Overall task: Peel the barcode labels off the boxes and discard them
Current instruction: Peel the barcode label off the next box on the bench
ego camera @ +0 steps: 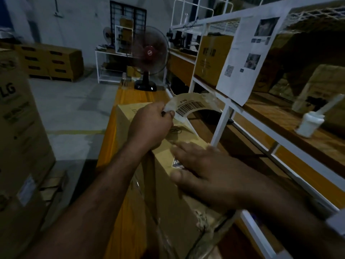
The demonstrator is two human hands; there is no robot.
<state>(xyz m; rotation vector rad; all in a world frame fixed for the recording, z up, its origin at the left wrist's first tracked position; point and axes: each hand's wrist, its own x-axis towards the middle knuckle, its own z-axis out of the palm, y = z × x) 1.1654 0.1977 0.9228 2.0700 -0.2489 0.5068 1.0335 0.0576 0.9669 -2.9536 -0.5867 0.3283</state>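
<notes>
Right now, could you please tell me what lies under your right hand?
The right hand presses flat on the cardboard box. A corner of a printed sticker peeks out between thumb and fingers; the palm hides the rest.

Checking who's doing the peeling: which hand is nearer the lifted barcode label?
Left. The left hand pinches the barcode label at one end; the right hand lies flat on the box, nearer the camera, apart from it.
</notes>
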